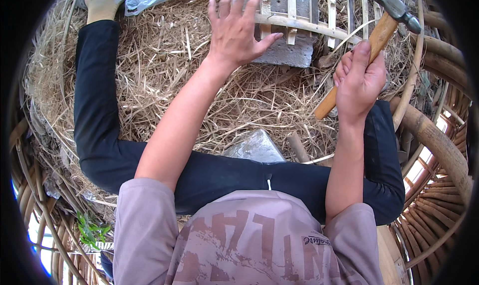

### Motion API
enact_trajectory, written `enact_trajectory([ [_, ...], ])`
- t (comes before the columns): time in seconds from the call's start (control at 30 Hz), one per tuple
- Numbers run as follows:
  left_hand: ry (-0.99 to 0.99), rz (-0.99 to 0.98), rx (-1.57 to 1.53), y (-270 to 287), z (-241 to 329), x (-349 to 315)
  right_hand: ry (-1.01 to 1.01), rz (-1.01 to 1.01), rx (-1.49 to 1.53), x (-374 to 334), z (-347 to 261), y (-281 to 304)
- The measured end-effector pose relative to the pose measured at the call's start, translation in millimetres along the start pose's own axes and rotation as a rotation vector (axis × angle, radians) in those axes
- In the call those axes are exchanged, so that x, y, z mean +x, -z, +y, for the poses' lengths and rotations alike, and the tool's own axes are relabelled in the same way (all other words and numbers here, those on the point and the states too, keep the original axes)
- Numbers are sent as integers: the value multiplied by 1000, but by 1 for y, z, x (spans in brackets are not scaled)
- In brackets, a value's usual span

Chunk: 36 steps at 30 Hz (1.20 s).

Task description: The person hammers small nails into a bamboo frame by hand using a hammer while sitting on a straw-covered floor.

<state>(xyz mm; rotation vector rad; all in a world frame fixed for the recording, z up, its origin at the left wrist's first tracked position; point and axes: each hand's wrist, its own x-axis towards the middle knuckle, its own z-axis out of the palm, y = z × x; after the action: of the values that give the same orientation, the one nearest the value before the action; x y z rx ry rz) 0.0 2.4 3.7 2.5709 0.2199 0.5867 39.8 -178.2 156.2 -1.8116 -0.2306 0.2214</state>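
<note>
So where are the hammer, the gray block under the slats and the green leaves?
Hammer (382,31), head view: upper wooden handle.
Gray block (290,54), head view: bare near end.
Green leaves (91,231), head view: middle of the cluster.

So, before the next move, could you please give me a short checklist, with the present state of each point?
1. Right hand firmly around the hammer: ok, closed on its wooden handle.
2. Left hand away from the hammer's head: ok, they are well apart.
3. Left hand free of the slatted frame: cannot tell; it is very near, contact unclear.
4. Concrete block under the frame: ok.
5. Ground around the block free of loose straw: not ok.
</note>
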Motion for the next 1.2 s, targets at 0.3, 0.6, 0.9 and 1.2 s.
enact_trajectory([
  [0.3, 648, 171, -172, -14, 20, -43, -92, -51, -176, -7, 18, -7],
  [0.6, 635, 252, -435, 7, 25, -41, -122, -60, -192, -9, 20, -5],
  [0.9, 907, -271, -223, 17, -27, 76, -148, -33, -162, -1, 23, 0],
  [1.2, 731, -223, -241, -7, -65, 128, -231, 17, -111, 8, 39, 15],
])
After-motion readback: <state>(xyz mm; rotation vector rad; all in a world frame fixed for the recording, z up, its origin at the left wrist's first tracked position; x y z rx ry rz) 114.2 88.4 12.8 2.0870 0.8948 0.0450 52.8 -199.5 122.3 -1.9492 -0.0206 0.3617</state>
